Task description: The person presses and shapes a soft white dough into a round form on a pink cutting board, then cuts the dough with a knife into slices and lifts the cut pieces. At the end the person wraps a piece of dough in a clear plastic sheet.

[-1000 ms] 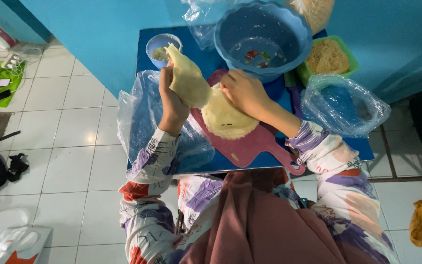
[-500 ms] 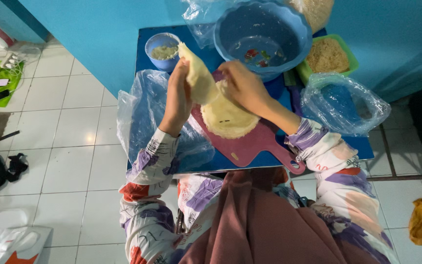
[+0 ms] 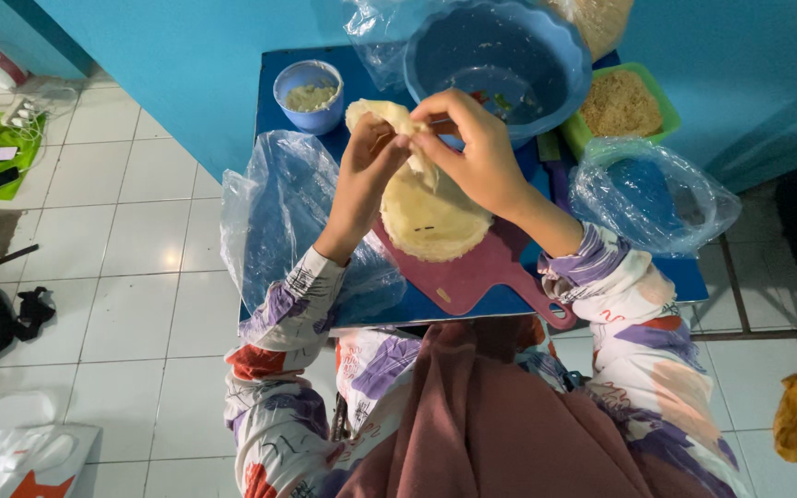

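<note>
Both hands, left hand and right hand, pinch a pale, thin, floppy dough sheet lifted above the wrapper stack below them, its long axis running left to right

We wear long white sleeves patterned in purple, red and peach, over a plain maroon skirt.

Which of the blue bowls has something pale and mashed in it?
The small blue bowl at the table's far left corner holds a pale mash. The big blue basin beside it is much wider, with only a few scraps at its bottom.
</note>
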